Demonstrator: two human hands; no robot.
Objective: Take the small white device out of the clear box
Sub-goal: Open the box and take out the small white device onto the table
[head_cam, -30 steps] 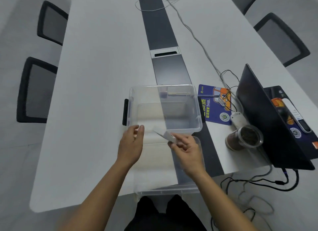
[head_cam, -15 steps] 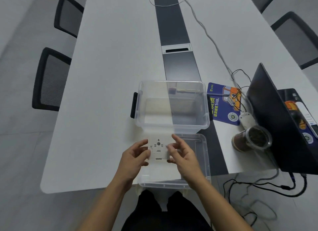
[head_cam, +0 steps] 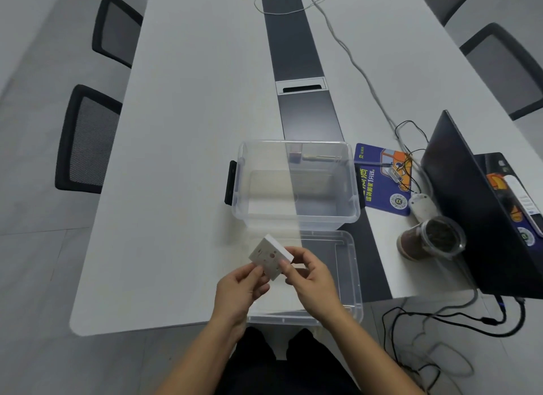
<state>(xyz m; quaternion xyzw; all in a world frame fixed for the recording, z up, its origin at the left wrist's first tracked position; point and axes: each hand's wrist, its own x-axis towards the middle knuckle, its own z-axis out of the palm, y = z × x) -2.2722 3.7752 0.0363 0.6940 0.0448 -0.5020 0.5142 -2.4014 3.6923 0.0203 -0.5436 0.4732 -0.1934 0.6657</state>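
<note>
A small white square device (head_cam: 269, 257) with small marks on its face is tilted in the air, outside the clear box (head_cam: 296, 218). My left hand (head_cam: 239, 291) pinches its near-left edge and my right hand (head_cam: 311, 280) grips its right edge. The box stands open on the white table just beyond my hands, with black latches on its sides. Its clear lid (head_cam: 338, 277) lies flat under my hands at the table's near edge.
A blue printed pad (head_cam: 379, 183), a white mouse (head_cam: 421, 208), a clear jar with dark contents (head_cam: 432, 239) and an open laptop (head_cam: 482, 206) crowd the right side. Cables trail over the table and floor. Chairs (head_cam: 85, 139) stand along the left.
The device has been turned from flat and face-up to a tilted, diagonal pose in both hands; one second ago only my right hand held it, near the box's front rim.
</note>
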